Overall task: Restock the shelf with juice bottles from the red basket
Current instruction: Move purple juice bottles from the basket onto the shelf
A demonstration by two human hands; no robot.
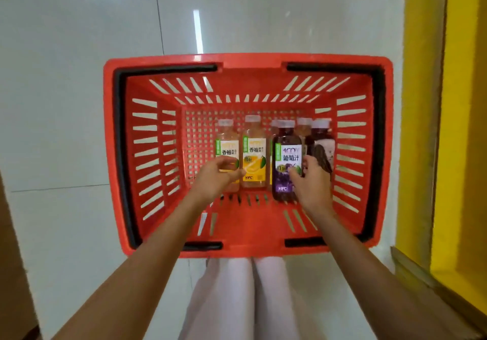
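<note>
Basket (247, 61): left hand (214, 179) grips leftmost yellow bottle (227, 139), right hand (312, 184) purple bottle (286, 152).

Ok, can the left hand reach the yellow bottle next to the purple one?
Probably yes: the left hand sits right beside that yellow bottle, which lies uncovered in the red basket.

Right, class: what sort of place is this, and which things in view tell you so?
Probably a shop aisle: a red plastic shopping basket on glossy white floor tiles, labelled juice bottles inside.
</note>
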